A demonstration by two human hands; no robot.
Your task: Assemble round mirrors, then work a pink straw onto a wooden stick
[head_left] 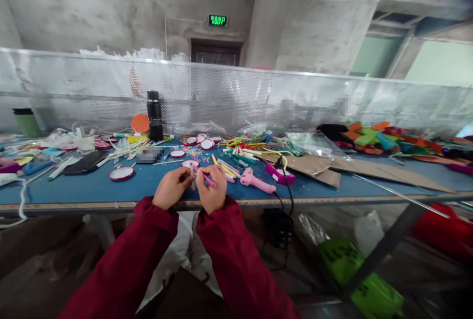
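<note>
Blue tabletop (92, 183), craft clutter everywhere: your left hand (171, 188) keeps a tight grip on a pale stick (192, 177), your right hand (213, 190) is closed around a pink stick (209, 180), tips meeting, seemingly for alignment.

The flat tabletop (92, 187) is blue, the thin plastic stick (209, 180) and the plastic glue gun (257, 181) pink, the fabric sleeves (153, 233) dark red.
</note>
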